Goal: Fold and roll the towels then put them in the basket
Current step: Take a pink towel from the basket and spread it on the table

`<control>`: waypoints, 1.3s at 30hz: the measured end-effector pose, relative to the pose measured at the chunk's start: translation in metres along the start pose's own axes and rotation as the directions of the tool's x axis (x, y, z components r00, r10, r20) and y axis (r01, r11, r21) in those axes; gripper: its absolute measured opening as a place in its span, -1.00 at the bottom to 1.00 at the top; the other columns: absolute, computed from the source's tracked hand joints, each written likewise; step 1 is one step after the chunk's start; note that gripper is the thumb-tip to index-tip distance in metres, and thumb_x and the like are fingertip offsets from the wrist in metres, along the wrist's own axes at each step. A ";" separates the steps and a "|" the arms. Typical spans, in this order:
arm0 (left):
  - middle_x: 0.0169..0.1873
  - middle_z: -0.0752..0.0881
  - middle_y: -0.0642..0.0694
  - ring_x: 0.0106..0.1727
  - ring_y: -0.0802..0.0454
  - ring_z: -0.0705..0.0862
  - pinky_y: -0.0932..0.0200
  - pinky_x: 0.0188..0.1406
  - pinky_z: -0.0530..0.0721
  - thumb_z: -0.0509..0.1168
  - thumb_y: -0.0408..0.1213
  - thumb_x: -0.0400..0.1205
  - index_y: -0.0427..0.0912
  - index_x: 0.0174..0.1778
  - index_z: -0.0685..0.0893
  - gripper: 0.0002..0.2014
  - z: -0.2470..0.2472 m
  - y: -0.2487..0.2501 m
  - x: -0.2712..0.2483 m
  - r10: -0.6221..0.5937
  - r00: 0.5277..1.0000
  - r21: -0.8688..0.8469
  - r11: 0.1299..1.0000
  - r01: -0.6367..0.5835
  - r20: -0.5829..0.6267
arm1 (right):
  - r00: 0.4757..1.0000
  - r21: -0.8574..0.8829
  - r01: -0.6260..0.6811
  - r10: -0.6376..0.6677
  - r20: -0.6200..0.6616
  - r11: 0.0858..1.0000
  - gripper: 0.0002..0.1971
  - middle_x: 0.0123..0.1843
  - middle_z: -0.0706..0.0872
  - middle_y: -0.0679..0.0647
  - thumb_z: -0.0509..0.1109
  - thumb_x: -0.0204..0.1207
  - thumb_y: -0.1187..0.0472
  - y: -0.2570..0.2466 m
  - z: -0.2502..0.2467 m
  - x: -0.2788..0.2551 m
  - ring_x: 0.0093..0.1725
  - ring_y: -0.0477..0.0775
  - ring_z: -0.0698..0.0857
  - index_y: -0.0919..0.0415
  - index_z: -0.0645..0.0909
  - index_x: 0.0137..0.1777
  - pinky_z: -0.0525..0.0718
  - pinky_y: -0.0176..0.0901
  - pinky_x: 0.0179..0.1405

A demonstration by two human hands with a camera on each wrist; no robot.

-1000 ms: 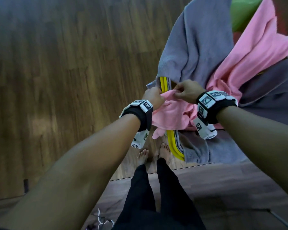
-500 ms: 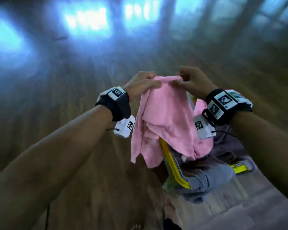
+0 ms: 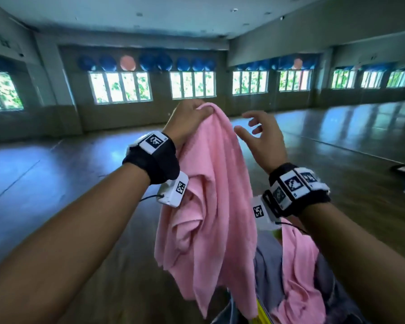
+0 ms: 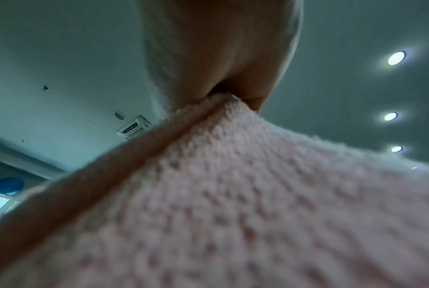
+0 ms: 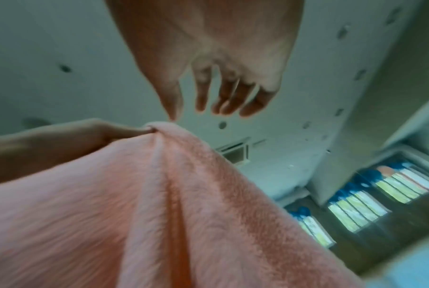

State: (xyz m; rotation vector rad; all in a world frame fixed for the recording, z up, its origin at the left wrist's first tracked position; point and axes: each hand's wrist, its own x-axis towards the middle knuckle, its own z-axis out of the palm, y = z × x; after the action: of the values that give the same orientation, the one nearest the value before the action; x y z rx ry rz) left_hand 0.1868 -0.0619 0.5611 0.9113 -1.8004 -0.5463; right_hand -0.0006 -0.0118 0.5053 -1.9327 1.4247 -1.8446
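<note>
One pink towel hangs bunched in the air from the left hand, whose fingers pinch its top edge. The right hand hovers just beside that peak, fingers spread and loosely bent, holding nothing. Below lie more towels, a grey towel and another pink towel; I cannot tell where the basket is. To do this step well, the free hand should probably run along the hem to find the far corner, then both hands pull the edge taut so the cloth hangs flat before folding.
</note>
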 end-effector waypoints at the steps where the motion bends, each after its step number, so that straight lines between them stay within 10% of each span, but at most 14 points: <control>1: -0.25 0.73 0.00 -0.16 0.03 0.67 0.09 -0.10 0.59 0.30 -0.16 0.59 -0.01 -0.28 0.72 -0.84 -0.001 0.003 -0.003 -0.010 1.000 0.007 1.000 0.010 -0.018 | 0.997 0.062 0.020 -0.015 -0.073 0.998 -0.85 -0.14 0.64 -0.01 0.49 0.49 0.12 -0.007 0.008 -0.020 -0.23 -0.13 0.57 0.08 0.65 0.01 0.50 -0.37 -0.17; 4: -0.27 0.71 -0.02 -0.17 -0.02 0.68 0.09 -0.11 0.62 0.29 -0.14 0.60 0.00 -0.33 0.68 -0.81 -0.008 0.007 -0.008 -0.039 0.999 0.064 0.997 0.041 -0.035 | 0.997 0.243 -0.006 -0.013 0.077 0.970 -0.87 -0.26 0.72 0.08 0.52 0.48 0.13 -0.023 0.040 -0.085 -0.27 -0.05 0.64 0.17 0.67 -0.12 0.60 -0.19 -0.20; 9: -0.15 0.76 -0.23 -0.07 -0.13 0.71 -0.10 0.03 0.66 0.28 -0.13 0.57 -0.30 -0.16 0.74 -0.72 -0.024 -0.004 -0.020 -0.075 0.997 0.147 0.986 0.079 -0.030 | 0.964 0.239 -0.146 0.084 0.252 0.960 -0.83 -0.26 0.75 -0.06 0.59 0.41 0.18 -0.011 0.081 -0.145 -0.29 -0.24 0.65 0.15 0.71 -0.05 0.58 -0.43 -0.23; 13: -0.08 0.76 -0.26 -0.11 -0.07 0.69 -0.03 -0.03 0.66 0.26 -0.09 0.50 -0.32 -0.10 0.73 -0.66 -0.037 -0.022 -0.031 -0.125 0.990 0.154 0.979 0.133 -0.057 | 0.957 0.311 -0.203 0.122 0.262 0.928 -0.89 -0.16 0.84 -0.09 0.49 0.50 0.18 -0.002 0.089 -0.155 -0.17 -0.10 0.76 -0.04 0.79 -0.05 0.73 0.12 -0.06; 17: 0.29 0.48 -0.17 0.29 -0.07 0.45 0.05 0.26 0.46 0.25 -0.03 0.43 -0.08 0.31 0.53 -0.49 -0.046 -0.063 -0.063 -0.242 0.958 0.337 0.899 0.281 -0.153 | 0.948 0.294 -0.245 0.165 0.271 0.924 -0.92 -0.29 0.81 0.07 0.50 0.44 0.20 -0.024 0.088 -0.129 -0.32 0.02 0.73 0.01 0.77 -0.24 0.76 0.27 -0.13; 22: -0.02 0.56 -0.01 0.05 0.01 0.54 0.05 0.01 0.48 0.29 -0.19 0.39 0.01 -0.06 0.63 -0.79 -0.024 -0.090 -0.151 -0.246 0.919 0.091 0.954 0.286 -0.307 | 0.881 0.044 -0.310 0.270 0.388 0.950 -0.94 -0.30 0.80 0.21 0.49 0.42 0.26 -0.037 0.107 -0.094 -0.35 0.05 0.78 0.22 0.79 -0.22 0.79 -0.20 -0.25; 30: -0.26 0.78 -0.16 -0.16 -0.16 0.77 -0.20 -0.02 0.74 0.38 0.04 0.32 -0.07 -0.26 0.71 -0.74 0.006 -0.124 -0.200 -0.494 0.865 -0.120 0.867 0.484 -0.083 | 0.788 -0.130 -0.395 0.408 0.461 0.909 -0.80 -0.28 0.69 0.10 0.34 0.36 0.23 0.006 0.149 -0.101 -0.04 0.33 0.75 0.01 0.61 -0.47 0.76 0.26 -0.02; 39: -0.44 0.62 0.03 -0.37 0.08 0.55 0.16 -0.31 0.50 0.23 -0.36 0.50 -0.08 -0.47 0.60 -0.78 0.003 -0.112 -0.170 -0.410 0.900 -0.119 0.911 0.395 -0.147 | 0.810 -0.159 -0.268 0.312 0.498 0.950 -0.78 -0.34 0.65 -0.10 0.44 0.50 0.15 0.010 0.112 -0.096 -0.20 -0.12 0.59 0.02 0.63 -0.39 0.49 -0.29 -0.19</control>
State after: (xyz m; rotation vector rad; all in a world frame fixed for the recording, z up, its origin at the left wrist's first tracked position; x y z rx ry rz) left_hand 0.2575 0.0033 0.3821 1.2429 -1.4266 -0.7760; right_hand 0.1041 -0.0089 0.4013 -1.9079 1.5086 -1.0340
